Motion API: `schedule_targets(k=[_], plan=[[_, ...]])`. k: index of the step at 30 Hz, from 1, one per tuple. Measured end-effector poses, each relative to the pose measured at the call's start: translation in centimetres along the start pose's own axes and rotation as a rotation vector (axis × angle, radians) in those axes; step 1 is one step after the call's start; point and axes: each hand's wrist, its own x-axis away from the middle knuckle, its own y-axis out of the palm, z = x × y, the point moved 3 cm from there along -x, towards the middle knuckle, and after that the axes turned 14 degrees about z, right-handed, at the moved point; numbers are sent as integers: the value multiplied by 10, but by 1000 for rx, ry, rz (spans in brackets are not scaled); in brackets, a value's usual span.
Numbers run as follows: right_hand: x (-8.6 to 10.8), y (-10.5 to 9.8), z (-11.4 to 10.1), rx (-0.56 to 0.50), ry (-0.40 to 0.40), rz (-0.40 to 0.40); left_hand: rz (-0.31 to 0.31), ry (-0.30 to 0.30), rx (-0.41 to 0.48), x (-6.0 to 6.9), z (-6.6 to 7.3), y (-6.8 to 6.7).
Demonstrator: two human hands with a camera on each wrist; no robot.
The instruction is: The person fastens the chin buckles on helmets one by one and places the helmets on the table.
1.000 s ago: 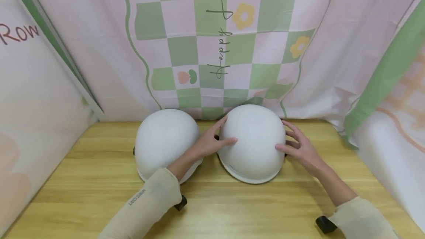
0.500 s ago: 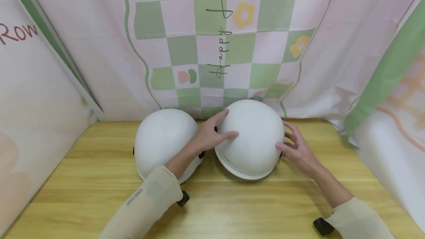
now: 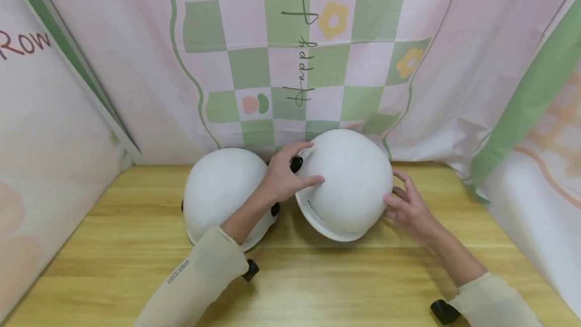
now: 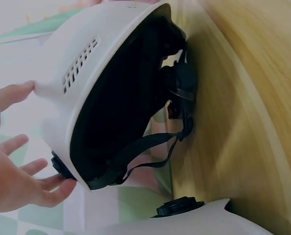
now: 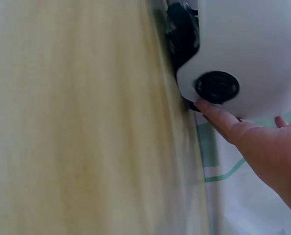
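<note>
Both hands hold a white helmet (image 3: pixel 347 180) from its two sides, its left side tilted up. My left hand (image 3: pixel 286 173) grips it with the thumb on the shell and fingers by a black side knob (image 3: pixel 296 164). In the left wrist view, the dark inside and black straps (image 4: pixel 150 144) of this helmet (image 4: pixel 52 107) show beside the left hand (image 4: pixel 15 176). My right hand (image 3: pixel 410 208) holds the opposite side, thumb on the shell. The right wrist view has a fingertip of this hand (image 5: pixel 268 147) under another black knob (image 5: pixel 217 87).
A second white helmet (image 3: pixel 222 191) rests on the wooden table (image 3: pixel 317 286) to the left, partly behind the left forearm. Patterned curtains (image 3: pixel 245 24) hang close behind both helmets and at the sides. A black device (image 3: pixel 445 312) sits at each wrist.
The helmet between my hands has risen and tilted, its left side higher, bringing its vents and left knob into view. My left hand has moved up with it; the other helmet has stayed in place.
</note>
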Motion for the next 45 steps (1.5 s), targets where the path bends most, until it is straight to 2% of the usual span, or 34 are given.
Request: schedule_targets(k=[2, 8, 10, 14, 17, 20, 23, 25, 28, 31, 35, 37, 40, 45], plan=[[0, -1, -3, 6, -13, -6, 9, 33, 5, 0, 2, -1], [-3, -1, -24, 293, -163, 18, 21, 139, 18, -1, 10, 0], [-5, -1, -29, 331, -181, 7, 34, 158, 30, -1, 12, 0], [-4, -2, -26, 298, -143, 9, 70, 180, 97, -1, 16, -2], [-1, -5, -21, 205, -104, 33, 88, 191, 216, -2, 17, -3], [-1, -8, -19, 97, -85, 49, 82, 200, 347, -2, 18, -2], [-2, -9, -22, 80, -116, 65, 55, 209, 432, -2, 19, -1], [-3, -9, -24, 110, -144, 80, 40, 212, 455, -2, 19, 1], [-2, -9, -26, 131, -161, 91, 34, 213, 450, -3, 18, 2], [-1, -10, -25, 107, -150, 92, 55, 200, 358, -4, 15, 1], [0, -13, -23, 79, -135, 88, 68, 122, 231, -5, 7, 1], [0, -14, -23, 79, -132, 81, 51, 68, 225, -4, 3, 2], [-1, -16, -24, 102, -140, 80, 26, 24, 251, -4, 1, 4], [-2, -15, -29, 160, -189, 89, 23, 26, 282, -3, 2, 5]])
